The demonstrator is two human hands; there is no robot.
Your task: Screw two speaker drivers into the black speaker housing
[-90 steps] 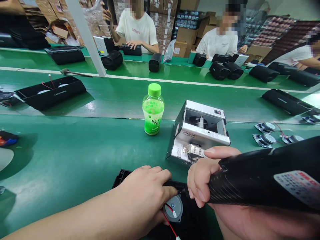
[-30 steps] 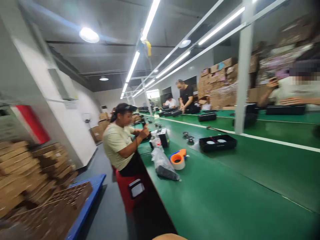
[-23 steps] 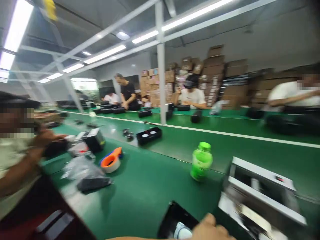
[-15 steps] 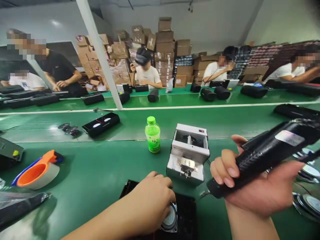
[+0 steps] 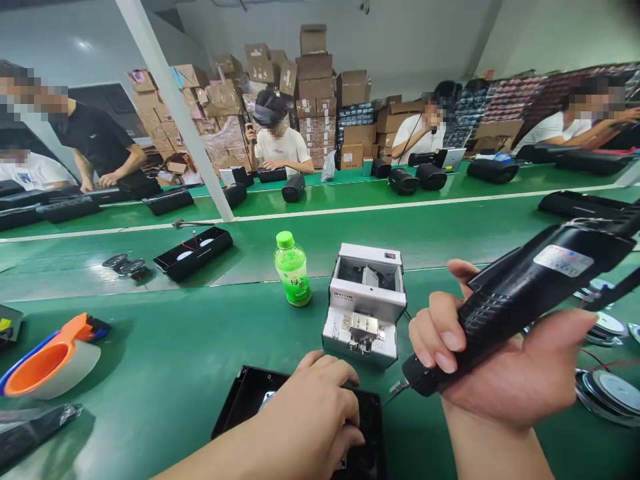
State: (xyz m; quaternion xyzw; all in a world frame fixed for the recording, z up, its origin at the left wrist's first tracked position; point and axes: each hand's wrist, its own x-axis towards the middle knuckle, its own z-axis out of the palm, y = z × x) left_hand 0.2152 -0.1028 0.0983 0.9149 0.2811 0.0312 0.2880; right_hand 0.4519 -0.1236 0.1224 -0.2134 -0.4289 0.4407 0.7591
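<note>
On the green bench, close to the lower edge of the view, a black housing (image 5: 245, 407) is lain flat, and the left hand (image 5: 310, 417) is pressed down on its right part with the fingers curled together, so that what lies beneath the palm is hidden. To the right of it, the right hand (image 5: 500, 373) is held palm up above the bench, and its fingers are clamped round a black electric screwdriver (image 5: 520, 293). The screwdriver is tilted, its tip (image 5: 395, 388) pointing down and to the left, just beside the right edge of the housing; whether the tip touches anything cannot be told.

Just behind both hands a white and silver screw feeder (image 5: 367, 300) is set on the bench, and a green-capped bottle (image 5: 293, 270) is stood upright to its left. Round speaker units (image 5: 607, 397) with red wires are laid at the far right, near the right wrist. At the far left an orange tape dispenser (image 5: 55, 357) is seen, with a dark plastic bag (image 5: 30, 430) beside it.

Farther back, on the belt, an open black case (image 5: 193, 243) with two pale discs is placed, with small speaker parts (image 5: 125, 265) to its left. Across the bench, other people are seated or stood at work over black speakers (image 5: 415, 179), and cardboard boxes (image 5: 313, 73) are stacked behind them.
</note>
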